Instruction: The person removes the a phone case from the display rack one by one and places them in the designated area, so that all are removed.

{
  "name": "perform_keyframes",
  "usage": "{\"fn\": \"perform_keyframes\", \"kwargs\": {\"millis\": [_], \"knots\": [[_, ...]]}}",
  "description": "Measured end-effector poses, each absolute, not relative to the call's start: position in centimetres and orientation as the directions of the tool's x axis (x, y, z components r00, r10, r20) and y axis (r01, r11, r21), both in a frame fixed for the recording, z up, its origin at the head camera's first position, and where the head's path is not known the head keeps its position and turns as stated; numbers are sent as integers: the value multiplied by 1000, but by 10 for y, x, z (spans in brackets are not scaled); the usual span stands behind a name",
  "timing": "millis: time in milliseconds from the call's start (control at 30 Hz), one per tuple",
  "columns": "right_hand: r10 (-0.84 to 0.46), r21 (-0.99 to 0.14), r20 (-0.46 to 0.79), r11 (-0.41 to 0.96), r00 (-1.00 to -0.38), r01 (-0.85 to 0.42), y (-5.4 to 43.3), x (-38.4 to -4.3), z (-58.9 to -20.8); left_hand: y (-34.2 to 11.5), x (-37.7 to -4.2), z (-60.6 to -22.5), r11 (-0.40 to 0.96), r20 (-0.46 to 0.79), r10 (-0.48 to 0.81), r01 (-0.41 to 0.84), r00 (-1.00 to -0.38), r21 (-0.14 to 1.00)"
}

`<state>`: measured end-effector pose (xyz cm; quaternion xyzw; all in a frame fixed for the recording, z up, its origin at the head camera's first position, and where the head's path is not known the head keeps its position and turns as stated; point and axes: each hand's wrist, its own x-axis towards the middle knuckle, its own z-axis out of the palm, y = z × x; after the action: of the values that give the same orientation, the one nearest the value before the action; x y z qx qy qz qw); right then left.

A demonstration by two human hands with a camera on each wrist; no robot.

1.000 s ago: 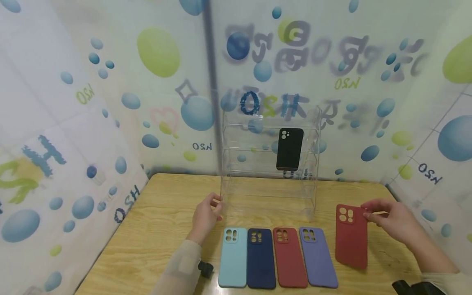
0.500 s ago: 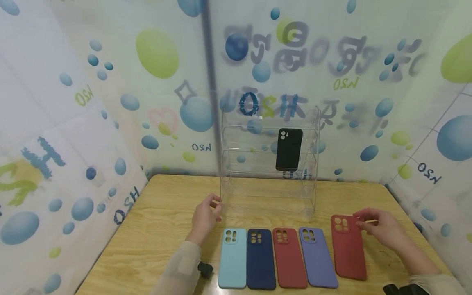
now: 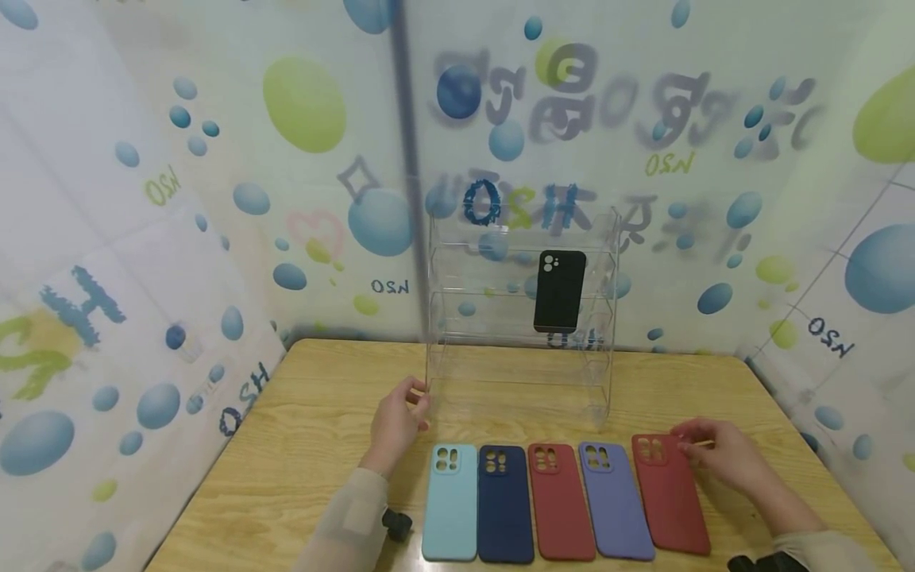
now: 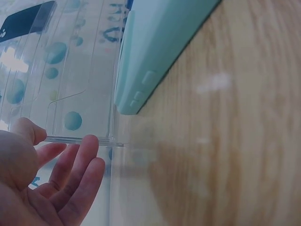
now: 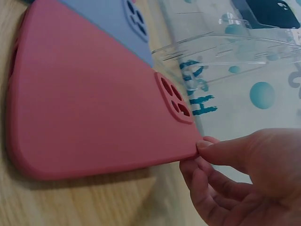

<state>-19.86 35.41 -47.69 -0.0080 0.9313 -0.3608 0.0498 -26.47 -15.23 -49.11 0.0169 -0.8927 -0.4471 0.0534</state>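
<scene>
My right hand (image 3: 722, 453) pinches the upper right corner of a red phone case (image 3: 672, 492), the rightmost in a row at the front of the table. In the right wrist view, the thumb lies on top of that corner of the red phone case (image 5: 94, 103), with fingers beneath. A purple phone case (image 3: 616, 500) lies right beside it. On the left, my left hand (image 3: 395, 419) holds the lower left side edge of a clear acrylic display rack (image 3: 522, 381). Seen from the left wrist, thumb and fingers of the left hand (image 4: 51, 174) meet the rack's side panel (image 4: 70, 106).
Another red case (image 3: 562, 500), a dark blue case (image 3: 506, 504) and a light blue case (image 3: 450, 504) continue the row leftward. A black phone case (image 3: 561, 291) stands on an upper tier of the rack. Patterned curtains (image 3: 307, 103) enclose the wooden table (image 3: 307, 445).
The right hand has brought the red phone case down and leftward, from raised above the table to beside the purple one. My left hand stays at the rack.
</scene>
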Motion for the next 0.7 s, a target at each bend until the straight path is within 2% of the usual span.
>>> {"fn": "perform_keyframes", "kwargs": {"millis": [133,367,700], "knots": [[-54,-639,-95,769,-994,20,353,-199,-481,-152,-264,-491,602,83,-78,20,-993,799],[-64,-657,-129,753,-990,36,355,-199,-486,-150,-264,-491,594,77,-77,16,-994,804],[-64,-589,-51,808,-997,-22,348,-199,-492,-151,-264,-489,598,66,-94,-4,-993,802]]}}
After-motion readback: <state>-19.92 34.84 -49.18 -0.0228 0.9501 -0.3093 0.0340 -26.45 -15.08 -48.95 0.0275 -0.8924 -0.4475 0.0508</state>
